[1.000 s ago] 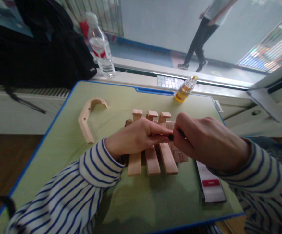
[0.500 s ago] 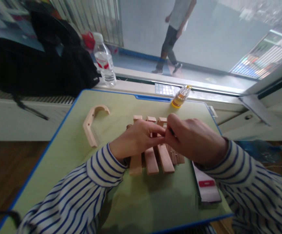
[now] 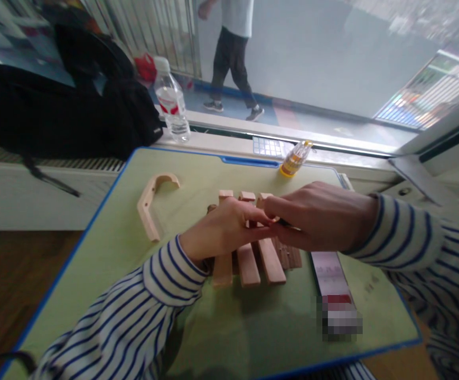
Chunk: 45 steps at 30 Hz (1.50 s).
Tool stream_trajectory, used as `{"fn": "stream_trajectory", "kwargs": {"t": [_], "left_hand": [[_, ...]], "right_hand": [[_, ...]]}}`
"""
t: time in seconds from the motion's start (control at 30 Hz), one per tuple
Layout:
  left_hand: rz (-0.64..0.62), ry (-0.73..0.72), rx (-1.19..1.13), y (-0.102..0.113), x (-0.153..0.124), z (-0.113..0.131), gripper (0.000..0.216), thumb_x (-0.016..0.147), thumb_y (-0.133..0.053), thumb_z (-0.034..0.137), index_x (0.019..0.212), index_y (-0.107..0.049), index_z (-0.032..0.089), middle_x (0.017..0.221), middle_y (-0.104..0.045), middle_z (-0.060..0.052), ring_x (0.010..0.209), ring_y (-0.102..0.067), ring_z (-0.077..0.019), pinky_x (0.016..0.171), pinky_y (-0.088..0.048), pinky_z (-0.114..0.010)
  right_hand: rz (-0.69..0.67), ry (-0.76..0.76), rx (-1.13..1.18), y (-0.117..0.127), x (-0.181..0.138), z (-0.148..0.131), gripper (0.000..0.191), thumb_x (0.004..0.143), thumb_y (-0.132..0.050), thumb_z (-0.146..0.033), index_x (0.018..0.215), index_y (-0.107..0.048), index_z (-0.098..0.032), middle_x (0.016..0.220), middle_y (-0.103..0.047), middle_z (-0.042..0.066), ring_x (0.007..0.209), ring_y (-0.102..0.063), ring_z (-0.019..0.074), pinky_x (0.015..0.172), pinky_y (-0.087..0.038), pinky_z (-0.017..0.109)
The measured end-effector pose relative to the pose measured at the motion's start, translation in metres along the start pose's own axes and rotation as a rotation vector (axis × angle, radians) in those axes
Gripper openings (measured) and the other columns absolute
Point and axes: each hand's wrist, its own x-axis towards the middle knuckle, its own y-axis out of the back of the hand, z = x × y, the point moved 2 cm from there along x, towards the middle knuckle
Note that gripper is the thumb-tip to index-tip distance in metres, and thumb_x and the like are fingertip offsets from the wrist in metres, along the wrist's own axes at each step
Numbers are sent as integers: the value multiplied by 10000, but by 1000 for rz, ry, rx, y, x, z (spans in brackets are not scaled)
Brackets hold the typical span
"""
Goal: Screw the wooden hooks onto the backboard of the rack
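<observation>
A set of wooden slats [image 3: 249, 264] lies side by side in the middle of a green desk [image 3: 114, 237]. My left hand [image 3: 225, 229] rests on top of the slats with its fingers pinched together at the tips. My right hand [image 3: 316, 216] meets it from the right, fingers closed round a small dark tool whose tip barely shows between the two hands. What the left fingertips pinch is hidden. Both sleeves are blue and white striped.
A curved wooden piece [image 3: 152, 203] lies left of the slats. A phone [image 3: 334, 287] lies at the right front. A small yellow bottle [image 3: 294, 158] stands at the desk's far edge. On the sill are a water bottle [image 3: 171, 103] and black bag [image 3: 74, 100]. A person [image 3: 233, 53] walks outside.
My right hand has turned flatter, its forearm now reaching in from the right. The person outside has walked to the left. The camera has shifted slightly.
</observation>
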Motion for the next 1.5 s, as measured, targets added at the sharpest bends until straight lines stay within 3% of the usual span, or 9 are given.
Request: {"fn": "stream_trajectory", "kwargs": {"t": [0.23,0.43,0.7,1.13,1.37,1.5], "left_hand": [[-27,48,-59,0,-1,-5,175,804,-576,246,885,-702,154,664,-631,7,595,-518,-69,534,-372,-168],[-9,25,-32,0,0,-5,150,791,-580,213,808,-706,135,620,-612,16,551,-487,-54,505,-348,-162],[-60,65,-35,-2,0,-6,222,826,-530,253,915,-699,139,716,-652,-23,638,-544,-99,559,-386,-199],[-61,68,-35,0,0,-1,222,822,-538,267,915,-698,145,686,-638,-13,622,-533,-93,555,-382,-193],[-7,49,74,0,1,2,154,796,-579,251,818,-699,157,619,-589,14,566,-471,-71,535,-343,-192],[-24,44,91,-1,0,1,213,815,-564,300,926,-694,173,682,-628,-10,590,-501,-83,551,-359,-201]], "right_hand": [[80,-29,-2,-8,3,-2,249,872,-341,-371,885,-468,-157,541,-434,-36,446,-278,75,449,-152,246],[144,-162,17,-14,1,-5,241,864,-350,-397,840,-447,-178,505,-391,-59,433,-251,71,432,-150,229],[226,-300,36,-22,-3,-8,179,835,-374,-366,800,-410,-194,497,-353,-70,429,-235,72,444,-139,241],[263,-559,7,-27,-6,-24,106,822,-341,-292,796,-391,-202,494,-426,-46,396,-331,93,444,-140,252],[249,-518,1,-21,-4,-23,169,851,-308,-312,848,-420,-185,530,-518,-10,405,-413,114,443,-130,269],[126,-312,118,-11,-12,-16,258,860,-360,-385,981,-430,-168,654,-600,21,501,-489,122,463,-198,251]]}}
